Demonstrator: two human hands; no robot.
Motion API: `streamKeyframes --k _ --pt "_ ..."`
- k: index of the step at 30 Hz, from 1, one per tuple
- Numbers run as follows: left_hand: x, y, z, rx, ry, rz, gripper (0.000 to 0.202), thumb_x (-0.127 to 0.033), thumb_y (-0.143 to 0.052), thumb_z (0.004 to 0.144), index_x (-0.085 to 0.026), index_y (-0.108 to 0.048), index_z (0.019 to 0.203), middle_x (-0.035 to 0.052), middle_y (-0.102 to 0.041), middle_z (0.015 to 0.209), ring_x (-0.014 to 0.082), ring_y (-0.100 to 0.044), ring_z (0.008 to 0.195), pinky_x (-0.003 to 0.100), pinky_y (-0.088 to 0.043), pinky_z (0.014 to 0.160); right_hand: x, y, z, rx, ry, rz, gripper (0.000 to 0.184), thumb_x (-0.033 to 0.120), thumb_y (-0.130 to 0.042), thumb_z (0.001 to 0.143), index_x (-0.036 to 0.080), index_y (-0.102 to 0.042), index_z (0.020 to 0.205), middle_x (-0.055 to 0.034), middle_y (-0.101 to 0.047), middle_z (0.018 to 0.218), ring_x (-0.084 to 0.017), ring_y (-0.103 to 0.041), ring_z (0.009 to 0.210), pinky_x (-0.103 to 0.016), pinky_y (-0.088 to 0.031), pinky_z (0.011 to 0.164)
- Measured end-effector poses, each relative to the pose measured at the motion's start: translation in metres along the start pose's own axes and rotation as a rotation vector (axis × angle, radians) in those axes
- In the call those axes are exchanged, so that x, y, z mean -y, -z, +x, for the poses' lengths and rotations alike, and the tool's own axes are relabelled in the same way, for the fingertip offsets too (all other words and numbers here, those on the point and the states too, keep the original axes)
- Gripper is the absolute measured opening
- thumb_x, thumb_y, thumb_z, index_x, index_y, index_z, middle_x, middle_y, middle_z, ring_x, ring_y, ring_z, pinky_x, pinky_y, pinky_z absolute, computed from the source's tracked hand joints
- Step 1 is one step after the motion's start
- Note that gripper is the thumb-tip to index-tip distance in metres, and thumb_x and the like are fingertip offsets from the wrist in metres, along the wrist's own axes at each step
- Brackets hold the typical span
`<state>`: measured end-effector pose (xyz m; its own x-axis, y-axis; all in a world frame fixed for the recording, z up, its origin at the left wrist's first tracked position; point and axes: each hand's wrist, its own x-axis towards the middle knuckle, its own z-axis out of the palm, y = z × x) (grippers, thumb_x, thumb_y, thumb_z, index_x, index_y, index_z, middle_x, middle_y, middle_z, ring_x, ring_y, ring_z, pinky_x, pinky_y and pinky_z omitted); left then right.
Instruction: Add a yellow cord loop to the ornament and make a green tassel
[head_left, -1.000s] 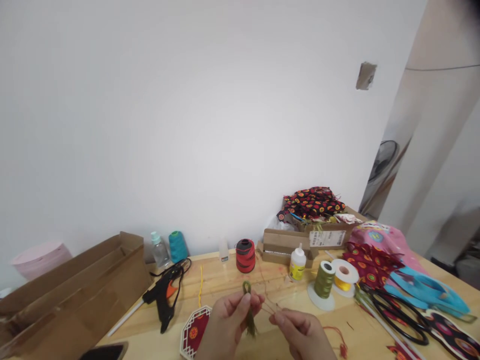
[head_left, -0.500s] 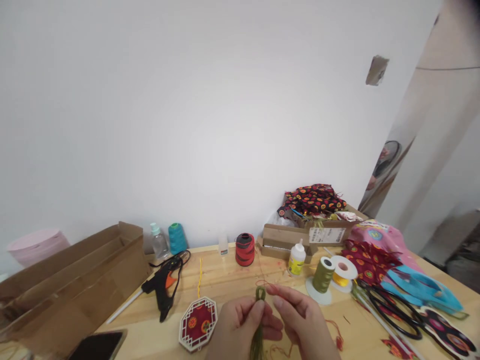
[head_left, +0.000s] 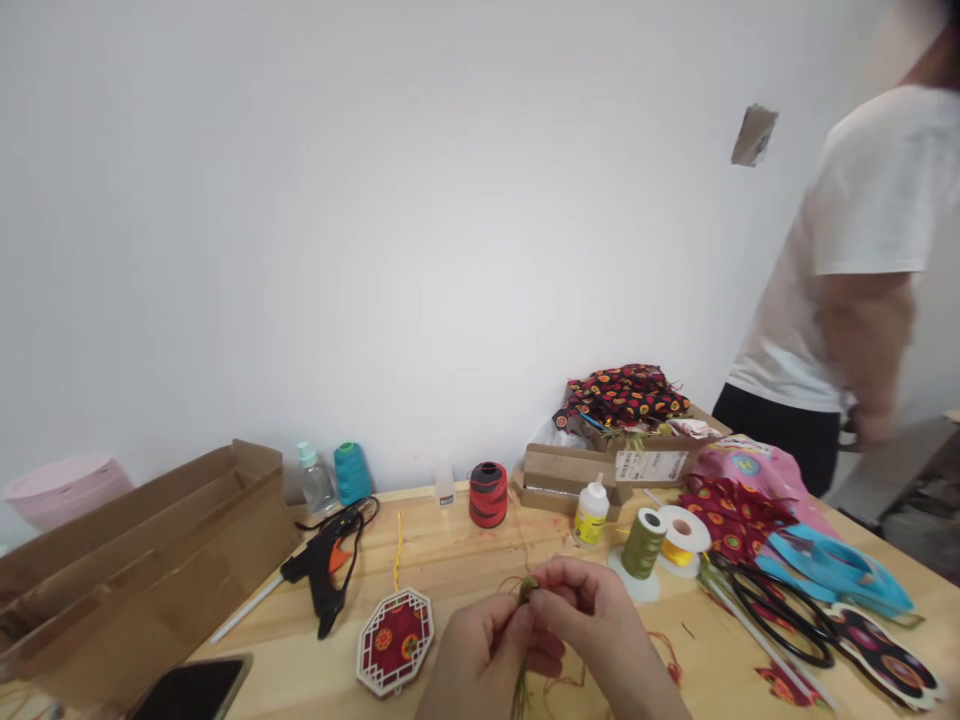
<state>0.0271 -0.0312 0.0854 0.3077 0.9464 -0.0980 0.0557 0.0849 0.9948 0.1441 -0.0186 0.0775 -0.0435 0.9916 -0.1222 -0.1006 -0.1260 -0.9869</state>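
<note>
A bundle of olive-green thread, a tassel point(head_left: 527, 588), is pinched upright between my hands over the front of the table. My left hand point(head_left: 486, 645) is closed around it just below its looped top, and the loose strands hang down under the fingers. My right hand point(head_left: 589, 620) is closed with thumb and fingertips at the top of the tassel, which they partly cover. A thin red thread point(head_left: 511, 580) loops beside the top. To the left of my hands lies an octagonal pendant point(head_left: 395, 642) with a pale lattice frame, patterned dark red cloth and a yellow cord.
Left stand a cardboard box point(head_left: 150, 570), a glue gun point(head_left: 324, 580) and a phone point(head_left: 191, 690). Behind my hands are a red-black thread spool point(head_left: 488, 497) and a glue bottle point(head_left: 592, 512). Rightward are a green spool point(head_left: 643, 545), scissors point(head_left: 787, 610) and cloth point(head_left: 739, 515). A person point(head_left: 847, 270) is beyond the table.
My right hand has moved left onto the tassel's top, and its loop is now mostly covered. A person in a white shirt has come into view at the right.
</note>
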Motion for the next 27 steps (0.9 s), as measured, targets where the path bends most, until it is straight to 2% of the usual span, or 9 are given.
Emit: streamKeyframes --k 8,12,15,18,21,24,27 --pt "-0.001 0.001 -0.002 0.011 0.013 0.02 0.038 -0.044 -0.046 0.074 -0.01 -0.062 0.077 0.0084 -0.065 0.067 0.0149 -0.058 0.058 0.027 -0.047 0.062 0.004 0.0 0.002 -0.007 0.02 -0.099 0.011 0.023 -0.055 0.056 0.013 -0.052 0.056 0.0099 -0.031 0.039 -0.004 -0.027 0.038 -0.018 -0.018 0.038" --pt "-0.002 0.001 -0.002 0.028 0.011 0.051 0.035 -0.042 -0.044 0.075 -0.011 -0.06 0.074 0.0083 -0.065 0.067 0.0151 -0.058 0.058 0.027 -0.046 0.061 0.012 -0.004 0.0 -0.003 -0.01 -0.083 0.004 0.018 -0.052 0.052 0.015 -0.05 0.053 0.01 -0.034 0.036 -0.004 -0.03 0.035 -0.018 -0.019 0.037" --pt "0.0 0.001 -0.002 0.033 0.004 0.058 0.035 -0.043 -0.043 0.075 -0.012 -0.056 0.066 0.007 -0.064 0.063 0.0153 -0.058 0.056 0.026 -0.044 0.057 0.016 -0.005 -0.001 0.039 -0.041 -0.019 0.002 0.015 -0.05 0.051 0.016 -0.049 0.052 0.0086 -0.04 0.036 -0.005 -0.035 0.035 -0.017 -0.022 0.038" --pt "0.001 0.001 -0.003 0.064 0.021 0.002 0.033 -0.044 -0.044 0.075 -0.013 -0.054 0.066 0.0033 -0.06 0.056 0.0131 -0.056 0.049 0.023 -0.041 0.05 0.014 -0.003 -0.001 0.087 -0.067 0.065 0.003 0.015 -0.053 0.053 0.014 -0.05 0.053 0.0069 -0.044 0.039 -0.004 -0.033 0.035 -0.017 -0.019 0.036" --pt "0.003 0.004 -0.003 0.113 0.016 -0.041 0.032 -0.043 -0.043 0.075 -0.013 -0.053 0.065 -0.0001 -0.055 0.052 0.0098 -0.051 0.043 0.02 -0.036 0.045 0.008 -0.002 -0.002 0.151 -0.126 0.221 0.011 0.021 -0.058 0.055 0.014 -0.049 0.056 0.0069 -0.043 0.04 -0.003 -0.029 0.032 -0.017 -0.013 0.035" --pt "0.004 0.006 -0.004 0.128 -0.033 -0.019 0.033 -0.04 -0.043 0.076 -0.014 -0.049 0.057 -0.0025 -0.049 0.048 0.0071 -0.045 0.04 0.019 -0.032 0.044 0.004 -0.003 -0.005 0.244 -0.191 0.388 0.017 0.028 -0.06 0.056 0.015 -0.048 0.057 0.0072 -0.042 0.039 -0.004 -0.031 0.03 -0.018 -0.014 0.035" --pt "0.003 0.008 -0.005 0.105 -0.045 0.004 0.034 -0.038 -0.043 0.077 -0.015 -0.046 0.053 -0.0044 -0.044 0.043 0.0058 -0.038 0.039 0.019 -0.029 0.045 0.007 -0.003 -0.006 0.257 -0.228 0.439 0.017 0.027 -0.062 0.057 0.014 -0.049 0.057 0.0078 -0.04 0.038 -0.003 -0.029 0.032 -0.017 -0.014 0.036"
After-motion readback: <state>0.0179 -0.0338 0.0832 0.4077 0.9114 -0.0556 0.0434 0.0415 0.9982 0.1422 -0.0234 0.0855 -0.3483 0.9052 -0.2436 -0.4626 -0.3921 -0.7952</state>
